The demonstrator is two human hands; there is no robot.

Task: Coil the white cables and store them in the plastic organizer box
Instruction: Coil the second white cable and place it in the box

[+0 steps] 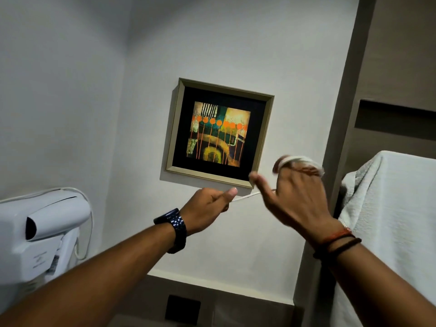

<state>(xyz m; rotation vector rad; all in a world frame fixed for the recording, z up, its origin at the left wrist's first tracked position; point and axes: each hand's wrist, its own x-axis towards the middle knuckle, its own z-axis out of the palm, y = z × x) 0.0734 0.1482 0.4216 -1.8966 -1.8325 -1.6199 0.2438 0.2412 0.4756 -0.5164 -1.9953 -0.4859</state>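
White cable (pixel 245 197) runs taut between the two raised hands, in front of the wall, at about five o'clock from the framed picture (pixel 219 133). Its near end is pinched in the left hand (pixel 207 208), thumb pressed down over curled fingers, so that hand is closed on the cable. From there the cable crosses toward three o'clock and passes behind the right hand (pixel 297 197), whose fingers (pixel 295 161) carry several white loops wound around them at the top; that part is blurred, so the number of loops cannot be told. The right thumb sticks out toward ten o'clock, apart from the fingers, while the looped fingers appear bent around the coil.

A dark link-band watch (pixel 175 228) sits on the left wrist, and red and dark thread bands (pixel 339 241) circle the right wrist. At nine o'clock from the hands a white wall-mounted hair dryer (pixel 42 232) hangs in its holder, its own cord arching over it. At three o'clock a white cloth (pixel 389 220) drapes over something tall. At six o'clock, low on the wall, is a dark square plate (pixel 182 309).
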